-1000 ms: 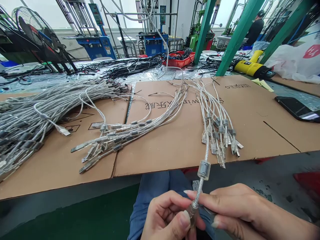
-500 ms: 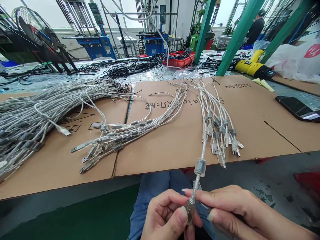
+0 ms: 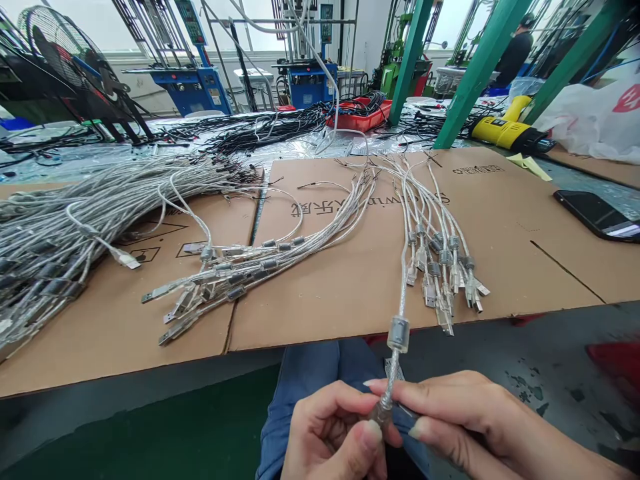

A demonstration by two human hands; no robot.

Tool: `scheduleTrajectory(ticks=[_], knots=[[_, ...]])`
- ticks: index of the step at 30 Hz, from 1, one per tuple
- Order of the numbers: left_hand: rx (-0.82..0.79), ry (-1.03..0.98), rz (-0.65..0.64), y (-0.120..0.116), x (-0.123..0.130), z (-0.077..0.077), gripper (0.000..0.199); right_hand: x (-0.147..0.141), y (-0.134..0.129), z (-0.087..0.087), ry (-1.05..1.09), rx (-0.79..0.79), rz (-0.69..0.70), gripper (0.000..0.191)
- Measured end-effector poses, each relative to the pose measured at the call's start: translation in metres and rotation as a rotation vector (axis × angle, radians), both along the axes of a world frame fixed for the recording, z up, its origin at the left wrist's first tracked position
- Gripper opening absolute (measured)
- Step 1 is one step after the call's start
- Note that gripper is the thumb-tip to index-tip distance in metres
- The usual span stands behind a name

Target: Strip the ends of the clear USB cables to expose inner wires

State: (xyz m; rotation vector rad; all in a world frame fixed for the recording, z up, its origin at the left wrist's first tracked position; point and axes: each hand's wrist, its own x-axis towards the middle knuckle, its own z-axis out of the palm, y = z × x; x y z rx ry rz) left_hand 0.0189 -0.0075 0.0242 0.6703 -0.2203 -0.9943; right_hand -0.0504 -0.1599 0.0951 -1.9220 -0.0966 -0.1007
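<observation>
usb cable held by its plug end above the lap

the clear usb cable (image 3: 394, 373) is held just beyond the near edge of the cardboard (image 3: 310, 307). its plug end is clamped between the fingers of the left hand (image 3: 340, 430), by which most of the plug is covered. a slim metallic piece (image 3: 406, 410), largely hidden, is pinched by the fingers of the right hand (image 3: 470, 413), and the cable is met by the index fingertip just above the plug. a ferrite core (image 3: 399, 333) is carried farther up the cable. on the cardboard, a fanned cable bundle (image 3: 435, 233), a middle cable bundle (image 3: 320, 245) and a large cable pile (image 3: 75, 220) are laid out. toward the right, a smartphone (image 3: 595, 213) and a yellow heat gun (image 3: 503, 133) are seen.
</observation>
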Motion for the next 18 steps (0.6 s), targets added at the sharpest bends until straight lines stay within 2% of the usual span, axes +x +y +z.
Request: scheduleTrajectory(ticks=[3,6,10,14,18], knots=[[-0.045,0.003,0.003,0.0,-0.0002,-0.0042,0.012,-0.0007,-0.0003,0.0001,0.073,0.089,0.021,0.032],[-0.091,0.012,-0.014,-0.0013,-0.0021,-0.0072,0.011,-0.0021,-0.0025,-0.0012,0.116,0.105,0.002,0.031],[-0.112,0.042,-0.04,-0.0041,-0.0033,-0.0076,0.01,0.0019,-0.0055,-0.0038,-0.054,0.126,0.056,0.027],[-0.079,0.046,-0.03,-0.004,-0.0019,-0.0053,0.011,0.006,-0.0071,-0.0023,-0.186,0.034,0.072,0.029],[-0.034,0.013,-0.019,-0.0018,-0.0028,-0.004,0.011,0.0004,-0.0039,-0.0004,-0.114,-0.008,0.012,0.027]])
